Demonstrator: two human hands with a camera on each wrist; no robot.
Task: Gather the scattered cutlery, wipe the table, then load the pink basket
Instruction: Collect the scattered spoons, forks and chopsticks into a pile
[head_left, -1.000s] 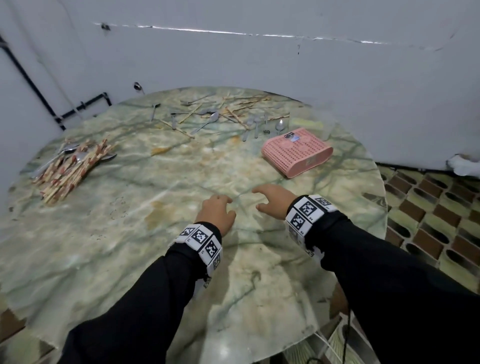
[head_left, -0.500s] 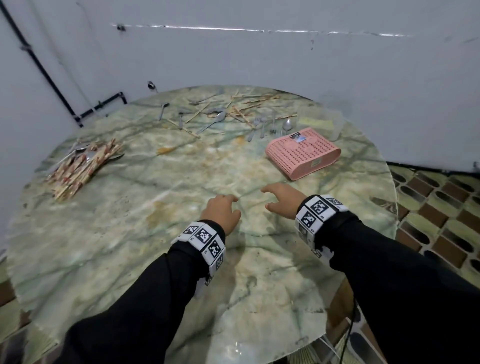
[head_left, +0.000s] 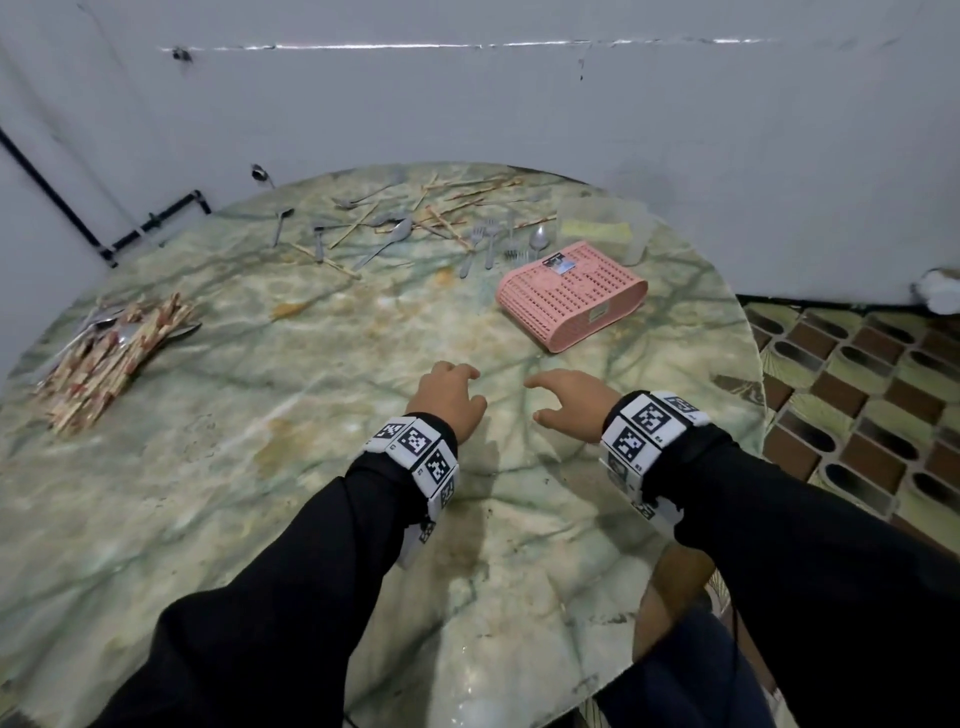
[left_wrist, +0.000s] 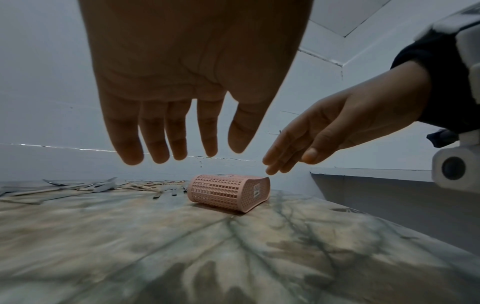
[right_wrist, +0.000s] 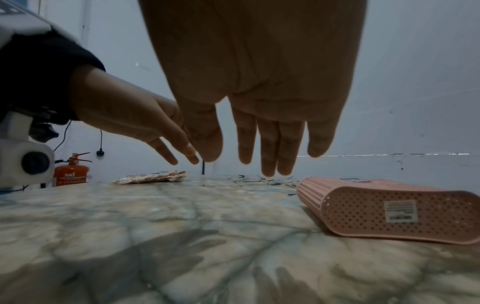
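The pink basket (head_left: 571, 297) (left_wrist: 228, 195) (right_wrist: 389, 207) lies on its side on the round marble table (head_left: 260, 441), right of centre. Scattered spoons, forks and chopsticks (head_left: 405, 228) (left_wrist: 91, 186) lie along the far edge. A heap of chopsticks and spoons (head_left: 111, 358) (right_wrist: 153, 177) sits at the left edge. My left hand (head_left: 449, 397) (left_wrist: 182, 131) and right hand (head_left: 563, 402) (right_wrist: 265, 144) hover side by side above the table's middle, near the basket, fingers relaxed and holding nothing.
A clear plastic container (head_left: 600, 228) with something yellow in it stands behind the basket. A white wall curves close behind the table. A red fire extinguisher (right_wrist: 70, 174) stands beyond the table. Patterned tiled floor (head_left: 857, 389) lies to the right.
The view has shifted a little; both hands stay hovering over the table's middle, empty, in much the same pose.
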